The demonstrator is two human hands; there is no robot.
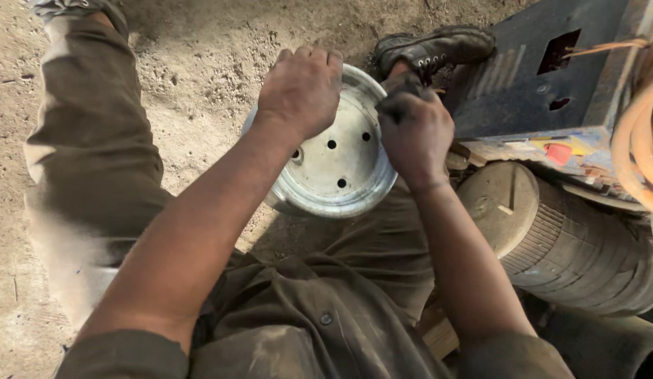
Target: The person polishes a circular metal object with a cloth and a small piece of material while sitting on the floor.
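Head view: left hand grip closed over the upper-left rim of the silver wheel rim, frame centre, above the dirt floor. Right hand fisted at its right edge, touching; can't tell what it holds. Ribbed cylinder lower right, black shoe top centre.

I see soft daylight on the dirt floor at upper left, while the lower right sinks into dim shadow. The metal wheel rim gleams palely without harsh glare. Edges bend outward and the near sleeves blur slightly.
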